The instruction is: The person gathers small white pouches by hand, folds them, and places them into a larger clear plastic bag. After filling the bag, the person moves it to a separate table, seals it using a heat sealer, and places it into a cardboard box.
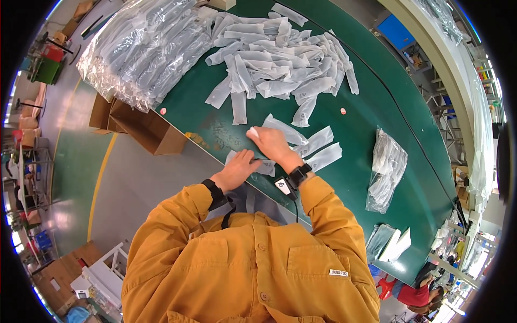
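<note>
My left hand (237,170) is at the near edge of the green table, its fingers bent over a frosted plastic bag (266,167) that shows on both sides of it. Just above and to the right, my right hand (272,145) is closed, with a small white bit at its fingertips that I cannot make out. Several more frosted bags (323,156) lie flat beyond and beside my right wrist. A small black device with a white label (282,185) and a cable sits below that wrist.
A heap of narrow frosted bags (280,59) covers the far part of the table (350,140). Big clear-wrapped bundles (145,48) rise at far left, above open cardboard boxes (145,129). A clear plastic bag (386,169) lies at right. Another person (417,295) is at lower right.
</note>
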A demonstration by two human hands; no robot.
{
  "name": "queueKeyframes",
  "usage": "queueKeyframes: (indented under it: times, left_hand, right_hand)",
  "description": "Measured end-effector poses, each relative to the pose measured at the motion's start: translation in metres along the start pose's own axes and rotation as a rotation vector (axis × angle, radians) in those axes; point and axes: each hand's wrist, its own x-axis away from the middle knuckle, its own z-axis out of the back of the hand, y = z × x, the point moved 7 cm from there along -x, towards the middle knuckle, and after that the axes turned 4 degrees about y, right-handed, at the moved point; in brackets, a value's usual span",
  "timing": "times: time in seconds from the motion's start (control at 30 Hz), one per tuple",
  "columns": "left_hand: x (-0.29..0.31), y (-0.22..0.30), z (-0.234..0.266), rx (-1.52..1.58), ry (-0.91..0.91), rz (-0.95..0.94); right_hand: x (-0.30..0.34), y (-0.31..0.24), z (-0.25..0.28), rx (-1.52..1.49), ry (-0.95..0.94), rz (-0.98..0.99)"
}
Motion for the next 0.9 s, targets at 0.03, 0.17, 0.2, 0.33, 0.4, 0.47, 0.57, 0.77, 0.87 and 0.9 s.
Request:
queueKeyframes:
  times: [0.03,0.17,0.2,0.33,0.4,0.47,0.57,0.77,0.87,0.9]
  left_hand:
    - [0.001,0.002,-0.002,0.057,-0.008,-0.012]
    - [0.009,0.011,-0.005,0.166,0.065,-0.051]
    - [0.010,0.011,-0.007,0.171,0.070,-0.052]
    - [0.010,0.012,-0.018,0.171,-0.047,-0.079]
    - [0.003,0.024,0.004,0.049,0.116,-0.144]
    - [0.000,0.027,0.011,-0.010,0.196,-0.182]
    - [-0.005,0.010,0.003,-0.163,0.137,-0.081]
    - [-0.008,0.009,-0.001,-0.083,0.082,-0.141]
    - [-0.007,0.012,-0.009,-0.024,0.064,-0.172]
    - [-0.007,0.013,-0.011,-0.004,0.069,-0.152]
  right_hand:
    - [0.002,-0.006,-0.001,-0.039,0.058,0.054]
    - [0.027,0.001,0.013,0.022,0.123,0.019]
    - [0.037,0.007,0.020,0.080,0.131,-0.034]
    - [0.064,0.033,0.002,0.110,-0.068,-0.126]
    - [0.066,0.026,-0.002,0.164,-0.043,-0.064]
    - [0.068,0.015,-0.006,0.265,0.002,0.064]
    - [0.074,0.010,0.011,0.112,0.011,0.087]
    - [0.036,0.025,0.058,0.254,0.460,0.011]
    - [0.005,0.026,0.043,0.298,0.544,0.095]
    - [-0.005,0.035,0.032,0.268,0.480,0.074]
